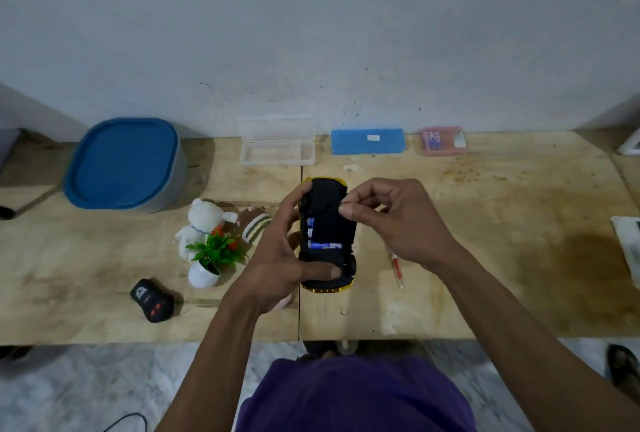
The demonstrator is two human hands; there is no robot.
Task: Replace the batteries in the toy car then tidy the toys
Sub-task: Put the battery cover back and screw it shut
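The left hand (277,258) grasps the upturned yellow toy car (327,234) above the wooden counter (485,258), its battery bay open with blue batteries (323,245) showing. The right hand (391,217) pinches at the car's black underside, perhaps on a small screw. A red-handled screwdriver (397,267) lies just beside.

Wooden table (485,258), stained at right. Along the wall: grey tub with blue lid (123,163) at left, open clear plastic case (277,147), blue case (367,141), pink box (443,141). Small potted plant (211,263) in white pot, near centre-left. Folded newspaper (628,244) at right edge. Marbled floor (86,390) below.
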